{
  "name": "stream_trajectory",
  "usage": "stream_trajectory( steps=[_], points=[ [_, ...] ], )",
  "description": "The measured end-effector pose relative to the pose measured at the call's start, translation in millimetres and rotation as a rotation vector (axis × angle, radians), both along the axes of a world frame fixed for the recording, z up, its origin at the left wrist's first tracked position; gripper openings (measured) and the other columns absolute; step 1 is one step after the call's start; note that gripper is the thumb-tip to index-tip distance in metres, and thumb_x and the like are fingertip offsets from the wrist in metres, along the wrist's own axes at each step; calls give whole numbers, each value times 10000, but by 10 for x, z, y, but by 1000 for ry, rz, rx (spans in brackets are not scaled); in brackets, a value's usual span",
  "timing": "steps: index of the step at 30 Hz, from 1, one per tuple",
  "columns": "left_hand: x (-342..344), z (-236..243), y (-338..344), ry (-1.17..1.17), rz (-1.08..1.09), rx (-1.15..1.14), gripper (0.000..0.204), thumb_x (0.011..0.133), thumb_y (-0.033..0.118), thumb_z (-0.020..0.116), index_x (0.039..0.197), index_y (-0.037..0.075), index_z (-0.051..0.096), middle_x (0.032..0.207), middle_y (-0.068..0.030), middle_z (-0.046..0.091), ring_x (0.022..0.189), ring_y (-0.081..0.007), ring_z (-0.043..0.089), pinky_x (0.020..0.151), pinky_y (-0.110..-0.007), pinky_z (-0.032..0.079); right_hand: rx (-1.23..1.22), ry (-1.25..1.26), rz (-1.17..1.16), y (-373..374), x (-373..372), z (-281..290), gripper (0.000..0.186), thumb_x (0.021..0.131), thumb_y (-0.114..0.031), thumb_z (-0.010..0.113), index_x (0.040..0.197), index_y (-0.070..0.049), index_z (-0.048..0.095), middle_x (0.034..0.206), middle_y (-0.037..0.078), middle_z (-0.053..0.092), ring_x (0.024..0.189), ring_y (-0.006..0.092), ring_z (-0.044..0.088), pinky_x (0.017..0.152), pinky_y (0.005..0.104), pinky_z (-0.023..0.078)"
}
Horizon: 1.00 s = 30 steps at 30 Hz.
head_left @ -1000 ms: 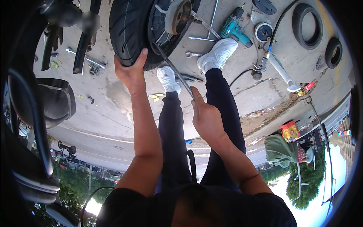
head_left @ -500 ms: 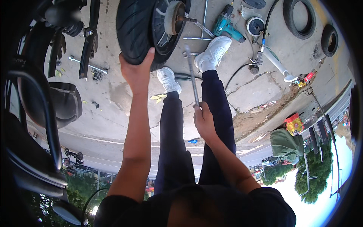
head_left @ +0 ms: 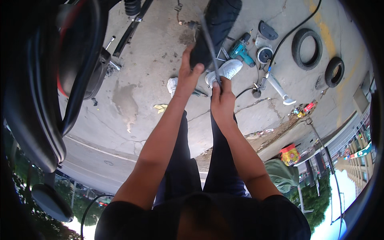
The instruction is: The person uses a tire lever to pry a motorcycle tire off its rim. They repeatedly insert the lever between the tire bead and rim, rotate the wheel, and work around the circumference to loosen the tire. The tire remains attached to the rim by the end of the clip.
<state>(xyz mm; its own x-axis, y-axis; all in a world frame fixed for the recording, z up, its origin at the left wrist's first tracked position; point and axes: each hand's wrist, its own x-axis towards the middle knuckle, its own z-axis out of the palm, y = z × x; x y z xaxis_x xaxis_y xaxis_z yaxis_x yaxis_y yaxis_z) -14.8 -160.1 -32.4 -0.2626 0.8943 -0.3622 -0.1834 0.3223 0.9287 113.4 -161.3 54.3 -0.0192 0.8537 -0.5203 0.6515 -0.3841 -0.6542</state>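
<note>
Tire stands at the upper centre of the frame, its lower edge grasped by the left hand, apparently for steadiness. Right hand clenches a metal bar near one end, seemingly for reach; bar-to-rubber contact cannot be determined.

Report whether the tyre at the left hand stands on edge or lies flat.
On edge: the tyre at the left hand shows its tread band, not an open ring; any slight lean cannot be told.

Black tire now edge-on, unlike its earlier hub-side view
</note>
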Motion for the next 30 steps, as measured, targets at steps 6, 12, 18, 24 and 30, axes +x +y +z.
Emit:
stream_trajectory(
  steps=[6, 12, 18, 24, 30],
  points=[
    [343, 17, 193, 115, 228, -184, 588, 804, 202, 669, 1310, 25, 429, 1198, -196, 564, 1121, -281, 551, 945, -372, 420, 19, -21, 283, 69, 13, -160, 243, 937, -135, 525, 1146, -18, 484, 773, 253, 629, 703, 440, 619, 594, 486, 478],
    [492, 62, 240, 43, 438, -241, 198, 928, 87, 514, 1095, -19, 523, 1012, -165, 659, 886, -246, 643, 790, -326, 469, 10, 103, 492, 247, 255, -152, 306, 918, -165, 576, 1162, 3, 496, 830, 250, 636, 832, 424, 632, 722, 476, 483],
    [616, -92, 168, 50, 353, -159, 166, 949, 59, 499, 1093, -18, 529, 1068, -157, 667, 976, -216, 639, 855, -302, 462, 360, 26, -28, 1287, -110, -504, 981, 695, -365, 823, 1330, 159, 289, 1219, 328, 524, 1136, 347, 551, 966, 336, 418],
    [91, 188, -50, -510, 375, -359, 261, 972, 109, 510, 1212, 9, 533, 957, -132, 657, 860, -133, 625, 757, -252, 478, 283, -306, -85, 1341, 38, -688, 1121, 658, -371, 799, 1428, 80, 120, 1158, 333, 576, 1094, 433, 579, 967, 359, 429],
    [-105, -212, -797, 12, -120, -420, 360, 976, 176, 508, 1323, 80, 532, 771, -62, 605, 646, -141, 518, 647, -248, 440, 268, -365, -66, 1368, 65, -690, 1099, 660, -345, 782, 1434, 58, 114, 1161, 326, 575, 1092, 429, 578, 967, 369, 429]
  ],
)
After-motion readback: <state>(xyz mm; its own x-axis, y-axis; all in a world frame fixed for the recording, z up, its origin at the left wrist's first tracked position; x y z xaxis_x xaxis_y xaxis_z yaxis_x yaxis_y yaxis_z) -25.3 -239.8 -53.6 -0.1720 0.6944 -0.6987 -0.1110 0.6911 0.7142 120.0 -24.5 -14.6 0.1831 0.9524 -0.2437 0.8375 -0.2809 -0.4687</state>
